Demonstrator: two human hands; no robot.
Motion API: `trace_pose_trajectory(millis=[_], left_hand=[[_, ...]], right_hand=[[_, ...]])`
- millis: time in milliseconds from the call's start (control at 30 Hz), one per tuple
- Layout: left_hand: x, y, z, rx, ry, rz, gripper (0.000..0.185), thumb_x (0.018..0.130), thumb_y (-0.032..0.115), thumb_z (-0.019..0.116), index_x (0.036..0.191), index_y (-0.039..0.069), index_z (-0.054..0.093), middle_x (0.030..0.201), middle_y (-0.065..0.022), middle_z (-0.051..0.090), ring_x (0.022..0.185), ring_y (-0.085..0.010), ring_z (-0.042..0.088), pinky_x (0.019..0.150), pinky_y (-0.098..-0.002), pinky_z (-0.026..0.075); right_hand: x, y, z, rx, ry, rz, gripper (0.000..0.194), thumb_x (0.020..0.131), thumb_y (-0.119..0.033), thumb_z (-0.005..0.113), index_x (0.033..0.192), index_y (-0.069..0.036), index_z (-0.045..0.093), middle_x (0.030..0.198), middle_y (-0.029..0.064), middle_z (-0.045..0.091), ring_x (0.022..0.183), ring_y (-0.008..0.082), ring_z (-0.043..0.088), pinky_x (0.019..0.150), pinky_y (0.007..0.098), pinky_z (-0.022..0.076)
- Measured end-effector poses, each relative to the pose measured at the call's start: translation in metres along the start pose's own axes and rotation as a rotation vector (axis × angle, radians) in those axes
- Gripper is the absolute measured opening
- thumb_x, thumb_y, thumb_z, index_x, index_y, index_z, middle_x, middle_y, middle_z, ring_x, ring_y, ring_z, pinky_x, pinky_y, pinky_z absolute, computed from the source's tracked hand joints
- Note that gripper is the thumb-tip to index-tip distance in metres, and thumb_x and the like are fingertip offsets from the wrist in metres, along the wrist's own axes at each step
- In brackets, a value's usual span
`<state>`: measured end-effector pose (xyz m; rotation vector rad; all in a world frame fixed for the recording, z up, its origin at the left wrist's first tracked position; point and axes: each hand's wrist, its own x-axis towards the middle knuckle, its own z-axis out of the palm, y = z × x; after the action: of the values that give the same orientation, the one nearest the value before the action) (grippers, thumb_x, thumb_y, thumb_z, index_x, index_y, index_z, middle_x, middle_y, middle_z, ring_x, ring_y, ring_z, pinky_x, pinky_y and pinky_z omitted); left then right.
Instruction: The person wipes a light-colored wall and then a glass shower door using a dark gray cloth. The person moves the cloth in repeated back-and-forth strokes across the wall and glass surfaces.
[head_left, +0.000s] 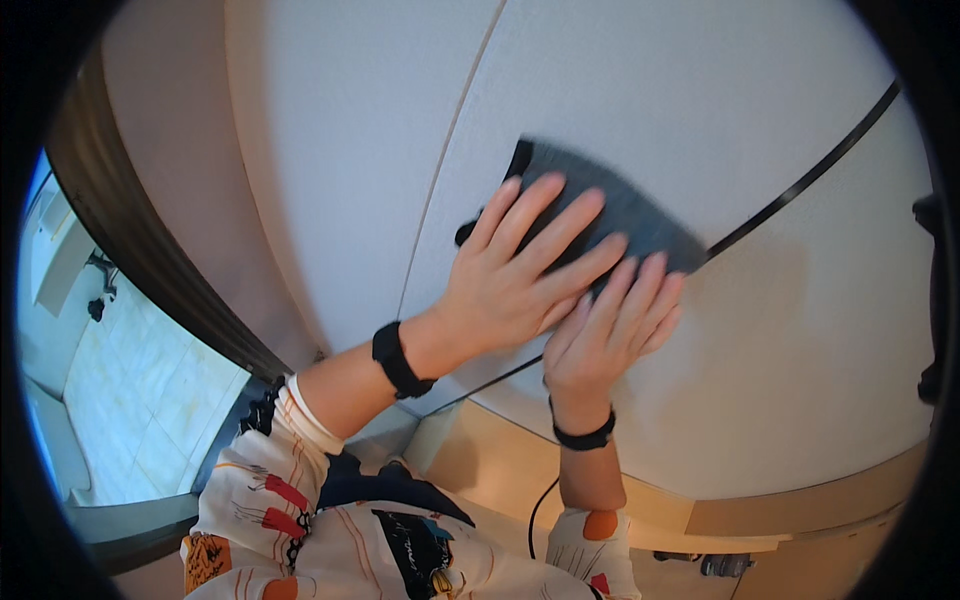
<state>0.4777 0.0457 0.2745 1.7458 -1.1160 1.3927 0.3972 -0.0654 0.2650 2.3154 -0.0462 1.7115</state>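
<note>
A wide dark grey tool (645, 214) with a black part at its left end is pressed to or held just over a white surface (675, 112). It is slightly blurred, and I cannot tell whether its grey edge is bristle or cloth. My left hand (517, 270) lies across it with fingers spread. Its lower right corner is under the fingers of my right hand (615, 322), close beside the left. The fingers and palms hide much of the tool's lower side. A small black piece (469, 229) pokes out left of my left hand. Dark bands circle both wrists.
A thin pale seam (448, 150) runs down the white surface. Behind the tool, a black strip (817, 169) slants across. To the left stands a dark brown frame (142, 202), with a tiled floor (172, 405) beyond it. Light wood panels (480, 450) lie below.
</note>
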Motion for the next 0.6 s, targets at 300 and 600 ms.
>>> trace_pose_trajectory(millis=[300,600], left_hand=[[-0.086,-0.002,-0.013,0.049,-0.192,-0.083,0.048,0.073,0.022,0.073,0.12,0.024,0.062,0.132,-0.0105,0.045,0.123,-0.0354,0.039,0.102,-0.0516,0.037],[-0.201,0.018,-0.037,0.037,-0.709,-0.206,0.056,0.082,0.022,0.067,0.136,0.018,0.05,0.136,-0.0115,0.044,0.128,-0.0352,0.039,0.109,-0.0503,0.031]], right_hand=[[-0.075,-0.016,0.008,-0.001,-0.265,-0.159,0.033,0.089,-0.015,0.056,0.119,0.0,0.058,0.125,0.0165,0.057,0.117,0.0368,0.051,0.1,0.0512,0.0338],[-0.2,-0.052,0.002,0.137,-0.572,-0.199,0.04,0.087,-0.015,0.054,0.123,0.001,0.058,0.13,0.0103,0.055,0.124,0.0291,0.047,0.103,0.0519,0.0314]])
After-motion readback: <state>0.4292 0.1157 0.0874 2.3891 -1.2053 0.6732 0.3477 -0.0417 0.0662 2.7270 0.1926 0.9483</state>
